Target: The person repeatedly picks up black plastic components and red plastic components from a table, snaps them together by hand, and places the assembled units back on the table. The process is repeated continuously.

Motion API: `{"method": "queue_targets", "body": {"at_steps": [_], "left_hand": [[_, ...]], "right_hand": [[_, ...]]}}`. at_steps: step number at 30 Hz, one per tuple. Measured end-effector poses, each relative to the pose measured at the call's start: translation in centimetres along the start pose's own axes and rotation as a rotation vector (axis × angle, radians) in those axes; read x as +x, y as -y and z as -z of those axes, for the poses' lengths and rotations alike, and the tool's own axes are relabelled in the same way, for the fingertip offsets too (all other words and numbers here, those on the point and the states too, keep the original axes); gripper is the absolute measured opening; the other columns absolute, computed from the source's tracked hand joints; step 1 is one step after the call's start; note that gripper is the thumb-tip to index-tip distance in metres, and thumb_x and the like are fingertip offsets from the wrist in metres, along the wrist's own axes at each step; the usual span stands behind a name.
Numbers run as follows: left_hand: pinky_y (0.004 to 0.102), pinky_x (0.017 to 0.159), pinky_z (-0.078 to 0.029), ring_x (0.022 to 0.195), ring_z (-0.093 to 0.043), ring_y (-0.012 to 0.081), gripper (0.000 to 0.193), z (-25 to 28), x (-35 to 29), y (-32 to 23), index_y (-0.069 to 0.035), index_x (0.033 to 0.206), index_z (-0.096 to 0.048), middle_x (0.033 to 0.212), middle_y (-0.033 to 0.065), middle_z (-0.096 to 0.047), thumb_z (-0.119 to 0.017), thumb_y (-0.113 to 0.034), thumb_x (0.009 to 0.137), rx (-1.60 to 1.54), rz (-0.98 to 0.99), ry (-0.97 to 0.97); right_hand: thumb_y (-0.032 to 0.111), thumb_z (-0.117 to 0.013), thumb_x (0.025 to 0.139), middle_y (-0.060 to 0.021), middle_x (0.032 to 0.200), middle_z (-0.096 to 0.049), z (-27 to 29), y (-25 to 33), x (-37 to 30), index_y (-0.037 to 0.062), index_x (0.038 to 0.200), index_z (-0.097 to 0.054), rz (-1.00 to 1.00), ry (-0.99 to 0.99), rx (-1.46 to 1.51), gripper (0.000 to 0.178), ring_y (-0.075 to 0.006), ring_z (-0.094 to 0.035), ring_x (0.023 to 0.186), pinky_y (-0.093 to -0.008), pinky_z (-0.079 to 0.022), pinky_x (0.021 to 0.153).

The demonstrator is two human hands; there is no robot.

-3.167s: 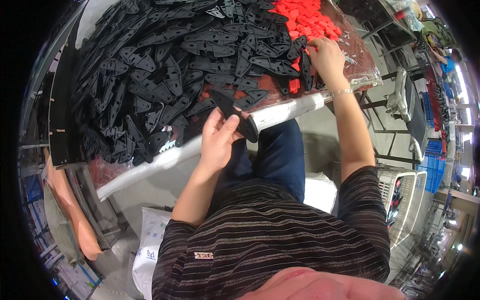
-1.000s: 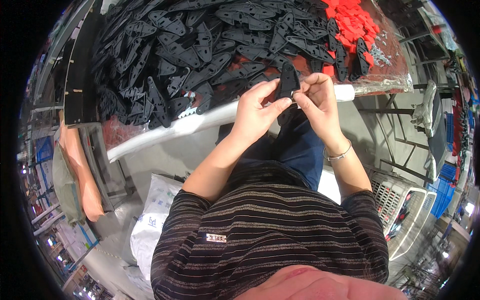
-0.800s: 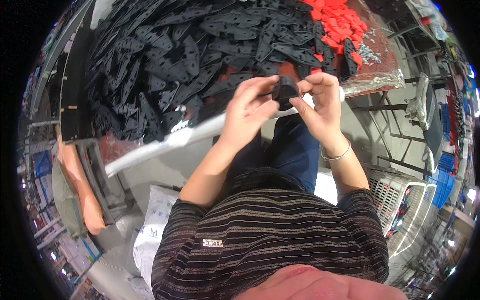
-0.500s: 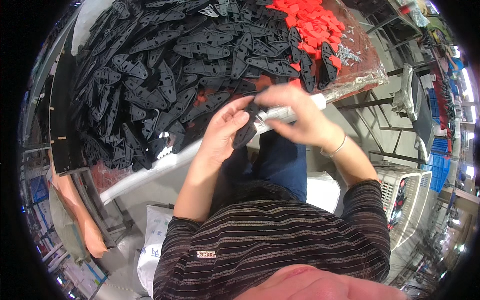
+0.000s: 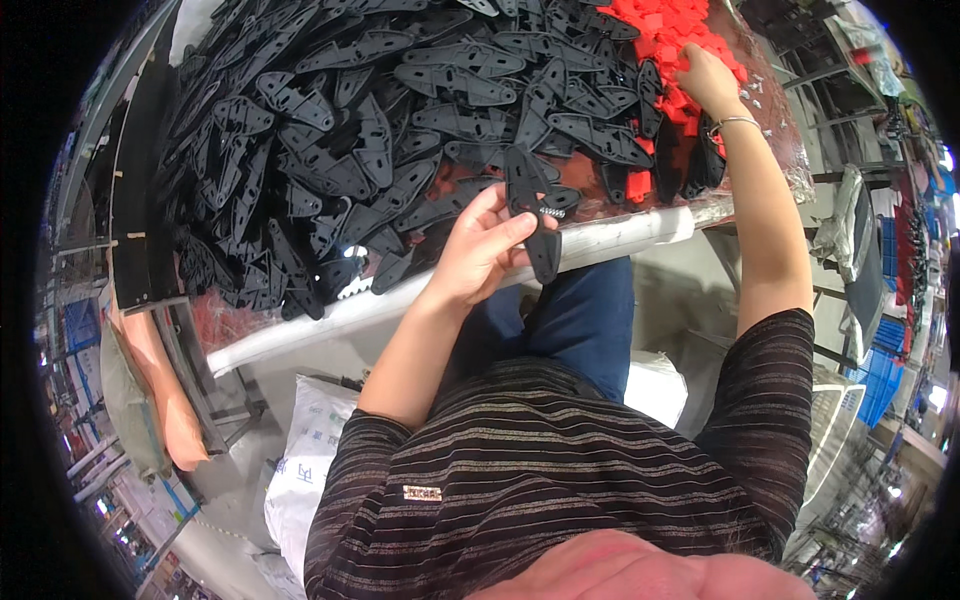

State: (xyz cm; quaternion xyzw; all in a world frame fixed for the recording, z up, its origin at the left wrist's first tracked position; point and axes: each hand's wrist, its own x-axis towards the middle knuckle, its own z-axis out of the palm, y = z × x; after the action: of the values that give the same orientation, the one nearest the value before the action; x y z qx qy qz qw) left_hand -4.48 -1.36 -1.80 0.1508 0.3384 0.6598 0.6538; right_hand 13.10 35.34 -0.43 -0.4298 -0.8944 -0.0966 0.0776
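My left hand (image 5: pixel 484 245) pinches a black plastic part (image 5: pixel 532 215), long and tapered, just above the near edge of the table. A small metal coil spring (image 5: pixel 552 211) sticks out from the part's side. At the far right, my right hand (image 5: pixel 710 80) is down in a heap of small red plastic pieces (image 5: pixel 660 30). Its fingers are drawn together at the red pieces, and whatever lies between the fingertips is hidden. A large pile of similar black plastic parts (image 5: pixel 455 83) covers the table to the left of the red heap.
A white tube (image 5: pixel 640 233) runs along the table's near edge. Dark red tabletop (image 5: pixel 780 160) shows at the right. White sacks (image 5: pixel 305 450) stand on the floor at the left, and a light plastic crate (image 5: pixel 835 425) is at the right. Another person's arm (image 5: pixel 165 390) shows at far left.
My right hand has left the part in my left hand and reached far right into the red pieces. My left hand still holds the part, now turned more upright, with the spring showing.
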Motion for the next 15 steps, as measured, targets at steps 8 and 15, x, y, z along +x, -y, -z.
{"method": "queue_targets", "body": {"at_steps": [8, 15], "left_hand": [[0.0283, 0.064, -0.056, 0.08, -0.064, 0.0165, 0.024, 0.4, -0.1, 0.7, -0.006, 0.113, -0.051, 0.096, 0.0118, -0.063, -0.054, -0.011, 0.09, -0.009, -0.074, 0.033], [0.0314, 0.069, -0.056, 0.087, -0.063, 0.0172, 0.021, -1.1, -1.1, 0.8, -0.005, 0.11, -0.052, 0.1, 0.0121, -0.063, -0.054, -0.013, 0.09, 0.059, -0.151, 0.01]], "right_hand": [[0.013, -0.068, 0.079, -0.0042, 0.09, -0.066, 11.6, 11.8, -11.0, 0.0101, 0.101, -0.066, 0.018, 0.026, 0.849, 0.022, -0.0113, -0.059, 0.081, -0.0247, -0.046, 0.069], [0.005, -0.05, 0.087, -0.007, 0.111, -0.055, 8.9, 15.5, -20.8, 0.0002, 0.097, -0.06, -0.092, 0.157, 1.902, 0.015, -0.0071, -0.05, 0.076, -0.0207, -0.042, 0.065]]}}
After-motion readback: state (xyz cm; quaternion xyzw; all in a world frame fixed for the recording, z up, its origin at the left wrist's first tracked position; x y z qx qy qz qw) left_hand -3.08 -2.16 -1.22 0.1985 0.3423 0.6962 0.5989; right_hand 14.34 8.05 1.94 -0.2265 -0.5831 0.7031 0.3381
